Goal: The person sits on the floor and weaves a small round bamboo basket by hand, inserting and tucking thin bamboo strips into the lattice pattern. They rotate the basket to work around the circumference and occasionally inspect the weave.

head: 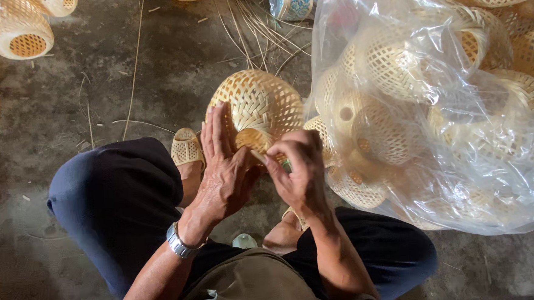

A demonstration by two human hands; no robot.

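Squatting on a grey concrete floor (64, 106), the person I am watching remotely works a woven bamboo lampshade (258, 105) held between the knees; finished shades (14, 29) lie at far left. The left hand (222, 164) lies flat against the shade's side, fingers straight and close together, steadying it. The right hand (298, 166) curls at the shade's lower rim, thumb and forefinger pinching what looks like a thin bamboo strip. I judge the rim weave is being finished; threading it calls for a steady brace. A clear plastic bag (435, 111) of shades bulges at right
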